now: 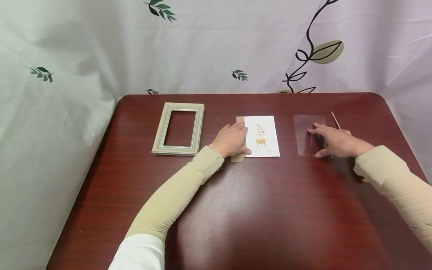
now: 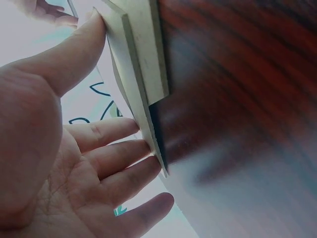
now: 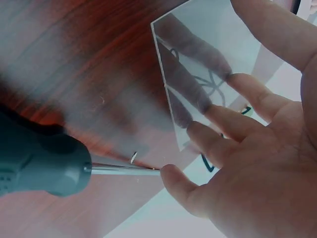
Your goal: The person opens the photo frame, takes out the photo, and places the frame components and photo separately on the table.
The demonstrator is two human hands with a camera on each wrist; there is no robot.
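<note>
My left hand (image 1: 233, 139) rests at the left edge of a white card (image 1: 266, 144) printed with a potted plant, which lies on a tan board (image 1: 238, 159). In the left wrist view, the fingertips and thumb touch the edge of the layered board (image 2: 133, 69), fingers fairly straight. My right hand (image 1: 339, 141) is spread over a clear plastic sheet (image 1: 303, 131), its fingertips touching the sheet's surface. Beside the right little finger runs the metal shaft of a screwdriver (image 3: 124, 170); its dark handle (image 3: 44, 158) shows in the right wrist view.
A pale picture frame (image 1: 158, 131) with an open middle lies left of the card on the red-brown table (image 1: 270, 210). Behind the table hangs a white curtain (image 1: 209, 48) with leaf prints.
</note>
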